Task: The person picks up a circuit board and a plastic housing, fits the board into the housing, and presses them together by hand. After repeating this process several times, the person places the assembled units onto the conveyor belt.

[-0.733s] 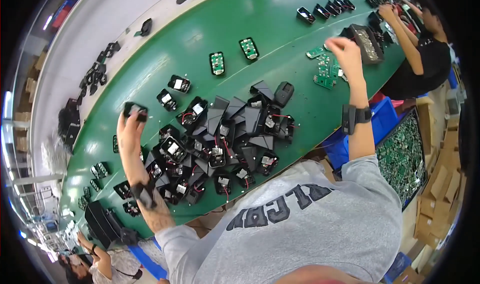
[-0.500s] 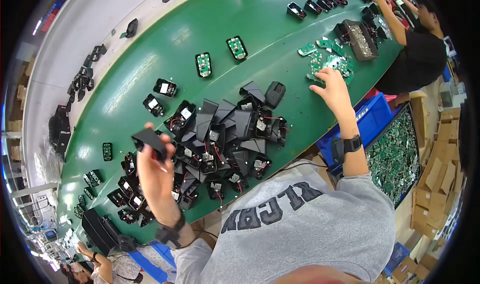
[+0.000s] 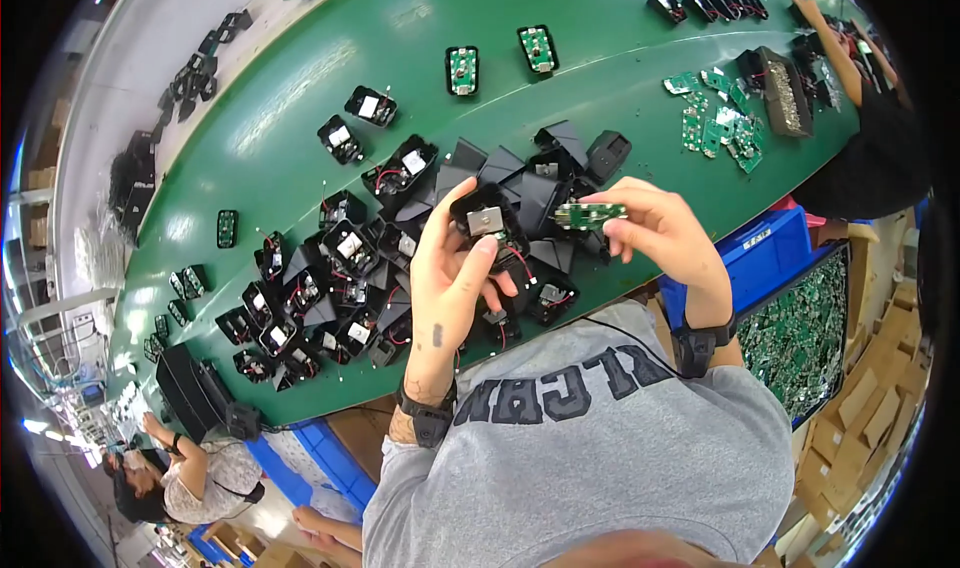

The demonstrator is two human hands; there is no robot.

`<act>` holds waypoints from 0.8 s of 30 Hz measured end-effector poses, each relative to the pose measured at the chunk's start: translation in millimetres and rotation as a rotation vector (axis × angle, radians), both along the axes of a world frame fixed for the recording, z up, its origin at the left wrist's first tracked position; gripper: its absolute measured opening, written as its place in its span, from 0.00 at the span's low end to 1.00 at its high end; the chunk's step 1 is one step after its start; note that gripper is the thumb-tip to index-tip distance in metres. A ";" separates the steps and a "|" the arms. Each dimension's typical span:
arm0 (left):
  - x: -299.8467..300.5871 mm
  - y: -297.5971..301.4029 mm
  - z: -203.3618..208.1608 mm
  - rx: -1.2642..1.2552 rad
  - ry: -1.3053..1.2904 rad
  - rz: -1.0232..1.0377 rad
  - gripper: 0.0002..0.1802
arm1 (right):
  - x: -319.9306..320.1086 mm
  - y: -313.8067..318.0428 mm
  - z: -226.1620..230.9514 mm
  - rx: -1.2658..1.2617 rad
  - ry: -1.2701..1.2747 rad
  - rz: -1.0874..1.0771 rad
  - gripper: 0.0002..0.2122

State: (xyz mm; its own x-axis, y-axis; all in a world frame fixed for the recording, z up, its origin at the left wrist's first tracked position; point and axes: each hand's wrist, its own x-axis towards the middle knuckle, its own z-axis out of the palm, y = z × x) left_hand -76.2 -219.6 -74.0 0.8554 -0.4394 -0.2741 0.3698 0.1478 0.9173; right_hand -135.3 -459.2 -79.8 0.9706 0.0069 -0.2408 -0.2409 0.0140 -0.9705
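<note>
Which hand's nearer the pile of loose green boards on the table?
The right hand: gripping a board, it's at the near left of the pile; the left hand, holding a black housing, is farther left.

Green, black and blue are showing everywhere.
The table is shining green. The held case is showing black, with a silver block, and the wire near it is showing red. The held board is showing green with pale bits, and the loose boards are looking green too. The shirt is looking grey, with big dark letters. The bin is showing bright blue, and the boxes are looking brown.
</note>
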 end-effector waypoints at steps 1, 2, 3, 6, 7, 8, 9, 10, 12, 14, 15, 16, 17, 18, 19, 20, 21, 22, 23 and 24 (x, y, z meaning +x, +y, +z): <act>-0.2 0.9 0.0 -0.017 0.015 0.001 0.30 | 2.4 5.0 2.3 0.055 0.002 0.036 0.15; -0.4 1.5 -0.2 -0.010 0.019 0.015 0.30 | 2.3 7.7 4.4 0.062 0.007 0.050 0.15; -0.6 1.8 -0.4 -0.005 0.015 0.009 0.30 | 1.5 10.5 6.4 0.048 -0.006 0.028 0.15; 1.1 2.7 -4.7 -0.052 0.029 -0.012 0.30 | 1.1 13.9 -3.2 0.097 -0.045 -0.014 0.14; -0.4 1.9 -5.3 -0.042 0.029 -0.013 0.31 | 1.3 15.2 -5.5 0.061 -0.184 0.012 0.13; -1.2 1.2 -6.0 -0.032 0.029 -0.016 0.31 | 1.8 16.8 -6.8 0.026 -0.324 0.036 0.11; -1.0 1.4 -6.6 -0.032 0.035 -0.017 0.31 | 4.4 19.1 -4.3 -0.060 -0.409 0.076 0.10; -0.9 0.6 -7.5 -0.029 0.039 -0.014 0.31 | 4.3 19.9 -5.2 -0.057 -0.405 0.079 0.10; -1.6 -0.6 -8.2 -0.038 0.034 -0.021 0.31 | 3.2 21.3 -6.8 -0.073 -0.501 0.138 0.11; -1.7 -1.2 -7.6 -0.033 0.044 -0.030 0.31 | 4.9 25.3 -5.7 -0.091 -0.519 0.123 0.11; -1.7 -1.6 -7.4 -0.027 0.039 -0.038 0.31 | 5.3 26.6 -4.9 -0.112 -0.526 0.117 0.10; -2.1 -2.2 -7.4 -0.023 0.035 -0.045 0.31 | 5.2 27.2 -4.3 -0.134 -0.533 0.111 0.10; -2.7 -2.7 -6.8 -0.023 0.035 -0.046 0.31 | 5.7 27.2 -4.7 -0.135 -0.532 0.111 0.10; -3.3 -3.3 -5.8 -0.024 0.043 -0.051 0.30 | 6.7 26.9 -5.6 -0.146 -0.537 0.091 0.10; -3.6 -3.6 -5.3 -0.024 0.052 -0.054 0.30 | 7.3 26.8 -6.0 -0.156 -0.542 0.073 0.11; -3.7 -3.7 -5.7 -0.025 0.051 -0.054 0.30 | 7.1 27.0 -4.7 -0.156 -0.542 0.073 0.11; -3.8 -3.6 -6.4 -0.012 0.040 -0.065 0.30 | 6.7 27.3 -2.2 -0.124 -0.473 0.045 0.12; -4.2 -3.4 -6.9 0.002 0.030 -0.076 0.30 | 6.1 27.5 -1.1 -0.091 -0.404 0.018 0.12; -4.8 -3.6 -6.9 0.003 0.029 -0.075 0.30 | 6.7 25.3 -3.2 -0.095 -0.361 0.048 0.13; -5.7 -3.9 -7.0 -0.009 0.033 -0.081 0.30 | 7.4 25.8 -4.8 -0.095 -0.362 0.049 0.13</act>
